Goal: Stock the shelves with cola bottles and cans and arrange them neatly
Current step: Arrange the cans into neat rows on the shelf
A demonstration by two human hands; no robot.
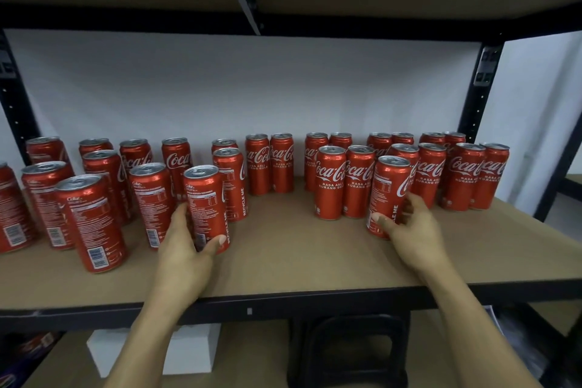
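Red cola cans (330, 183) with white script lettering and silver tops stand on a tan shelf board (283, 249) edged in black frame (482, 94), against a white wall (239, 88).

1. We get one view only, head-worn, wide-angle, edges bowed.
2. It faces forward and slightly down at the shelf (283, 264), close, at arm's reach.
3. We see the upper board's underside at top, the lower tier at bottom.
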